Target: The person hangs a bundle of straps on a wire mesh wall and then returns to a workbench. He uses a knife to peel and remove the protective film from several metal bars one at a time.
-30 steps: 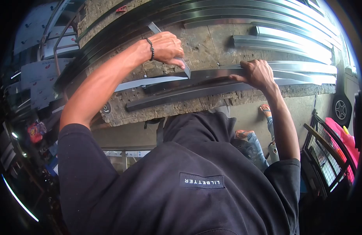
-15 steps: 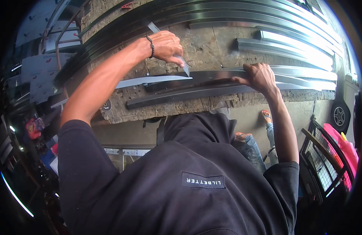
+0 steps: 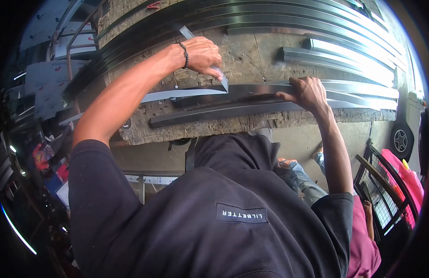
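My left hand [image 3: 203, 56], with a dark bracelet at its wrist, is wrapped round a flat metal tool [image 3: 187, 32]. The tool slants down to the right, and its pointed lower end meets a dark metal profile [image 3: 256, 89] at the tip of a thin pale strip [image 3: 177, 94]. My right hand [image 3: 309, 94] grips the same profile farther right, fingers over its far edge and thumb on the near side. Another dark profile [image 3: 200, 114] lies nearer to me.
Long metal profiles [image 3: 279, 21] cover the back of the worn wooden bench [image 3: 247, 51]. Shorter ones [image 3: 335, 56] lie at the right. A small red object [image 3: 153, 5] is at the back. Beyond the near edge are another person's jeans [image 3: 307, 183], a maroon garment [image 3: 362, 241] and a wire-mesh rack [image 3: 379, 192].
My left hand and its tool have shifted slightly right; the pale strip's tip is still at the tool. My right hand keeps its place. A maroon garment has come into view at lower right.
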Motion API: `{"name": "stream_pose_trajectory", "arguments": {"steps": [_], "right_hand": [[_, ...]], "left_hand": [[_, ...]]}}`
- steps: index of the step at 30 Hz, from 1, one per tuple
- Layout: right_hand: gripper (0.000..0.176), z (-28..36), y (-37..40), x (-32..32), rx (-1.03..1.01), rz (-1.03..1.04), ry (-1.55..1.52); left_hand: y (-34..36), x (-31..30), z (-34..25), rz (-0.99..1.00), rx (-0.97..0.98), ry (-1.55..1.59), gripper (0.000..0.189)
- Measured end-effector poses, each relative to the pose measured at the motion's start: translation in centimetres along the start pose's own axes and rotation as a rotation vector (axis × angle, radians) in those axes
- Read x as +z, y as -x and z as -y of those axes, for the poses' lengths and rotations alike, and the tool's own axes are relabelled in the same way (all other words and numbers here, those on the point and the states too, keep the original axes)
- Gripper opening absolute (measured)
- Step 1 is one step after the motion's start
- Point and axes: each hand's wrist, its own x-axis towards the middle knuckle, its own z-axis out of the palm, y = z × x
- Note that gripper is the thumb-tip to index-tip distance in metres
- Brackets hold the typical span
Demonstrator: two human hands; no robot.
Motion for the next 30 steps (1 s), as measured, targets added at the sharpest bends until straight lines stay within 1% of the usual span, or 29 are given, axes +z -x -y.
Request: {"name": "stream_pose_trajectory", "arguments": {"steps": [4,6,7,10,12,13,14,16,17,18,20,21,22,24,26,28,30], "right_hand": [[0.085,0.1,0.1,0.0,0.0,-0.036,0.007],[0.085,0.1,0.0,-0.3,0.003,-0.007,0.012],[0.085,0.1,0.1,-0.3,0.001,-0.004,0.012],[0.084,0.0,0.0,-0.2,0.004,0.003,0.018],[0.085,-0.1,0.1,0.2,-0.01,-0.029,0.015],[0.085,-0.2,0.1,0.3,-0.013,-0.03,0.016],[0.085,-0.2,0.0,0.3,-0.011,-0.026,0.019],[0.085,0.0,0.0,0.0,-0.011,-0.028,0.026],[0.085,0.2,-0.1,-0.4,0.008,0.025,0.04],[0.085,0.2,-0.2,-0.6,0.026,0.078,0.052],[0.086,0.0,-0.1,-0.2,0.005,0.046,0.052],[0.086,-0.2,-0.1,0.1,-0.013,0.015,0.048],[0.086,-0.4,-0.1,0.3,-0.017,0.015,0.051],[0.086,-0.5,-0.1,0.5,-0.032,-0.033,0.013],[0.086,-0.2,-0.1,0.2,-0.029,-0.022,0.032],[0.086,-0.2,-0.2,0.1,-0.025,-0.011,0.047],[0.085,-0.4,-0.2,0.3,-0.027,-0.01,0.069]], "left_hand": [[-0.5,-1.0,-0.6,0.011,-0.02,0.001,0.061],[-0.8,-0.5,-0.5,-0.051,0.024,0.016,0.06],[-0.8,-0.2,-0.5,-0.051,0.022,0.019,0.06],[0.0,0.1,-0.4,-0.024,0.007,0.008,0.06],[1.0,0.7,0.1,-0.019,-0.019,0.001,0.059],[1.5,1.5,0.9,-0.048,-0.012,-0.001,0.059],[2.0,1.0,0.5,-0.047,-0.014,-0.001,0.059],[3.1,0.0,-0.6,-0.009,-0.259,0.143,0.059],[3.3,-0.2,-1.2,0.075,-0.357,0.194,0.056],[3.5,-0.1,-2.1,0.073,-0.357,0.193,0.056],[4.2,0.9,-4.8,-0.143,-0.452,0.334,0.051],[4.3,1.4,-6.0,-0.174,-0.517,0.347,0.044],[4.3,2.1,-7.2,-0.177,-0.522,0.348,0.044],[4.2,3.5,-9.6,-0.444,-0.754,0.648,0.034],[3.3,4.3,-12.4,-0.552,-0.826,0.688,0.028],[1.8,4.7,-14.7,-0.616,-0.96,0.76,0.022],[0.4,5.5,-16.1,-0.671,-1.021,0.696,0.023]]}}
